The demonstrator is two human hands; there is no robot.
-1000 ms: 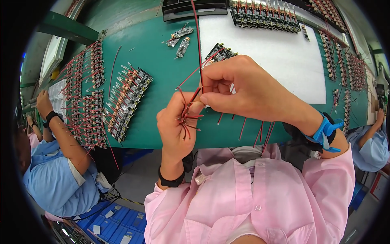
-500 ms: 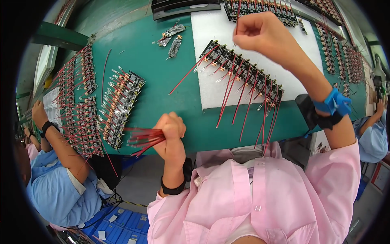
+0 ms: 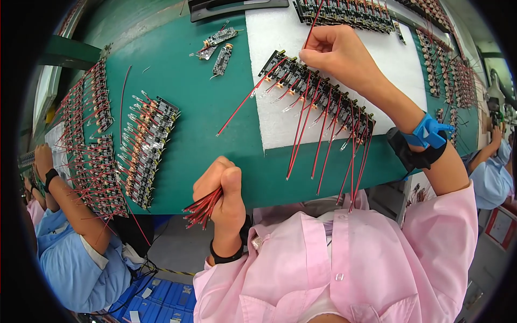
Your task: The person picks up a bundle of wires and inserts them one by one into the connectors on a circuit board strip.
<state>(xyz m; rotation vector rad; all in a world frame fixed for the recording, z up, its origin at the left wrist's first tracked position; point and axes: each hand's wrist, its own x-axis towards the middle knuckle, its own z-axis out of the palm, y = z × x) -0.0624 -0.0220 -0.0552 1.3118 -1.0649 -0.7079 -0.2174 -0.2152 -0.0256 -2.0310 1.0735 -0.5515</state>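
Observation:
My left hand [image 3: 223,188] is closed around a bundle of short red wires [image 3: 202,209], whose ends stick out to the left near the table's front edge. In a pinch between thumb and fingers, my right hand [image 3: 328,51] holds a single red wire [image 3: 312,24] that points up and away. Just below that hand lies a slanted row of small black circuit boards [image 3: 318,94]. Several red wires hang from this row toward me, over the edge of a white foam sheet [image 3: 274,132]. Whether the pinched wire touches a board is hidden by my fingers.
Another row of boards [image 3: 151,151] lies on the green table [image 3: 199,113] at left, beside long wired strips [image 3: 86,151]. Loose boards [image 3: 222,59] lie near a black tray [image 3: 237,8]. More boards [image 3: 344,16] stand at the back. Co-workers in blue [image 3: 86,264] sit on either side.
My right hand has come slightly down and left to the board row with its wire. My left hand has turned and lowered slightly, still gripping the bundle. The whole view has shifted a little.

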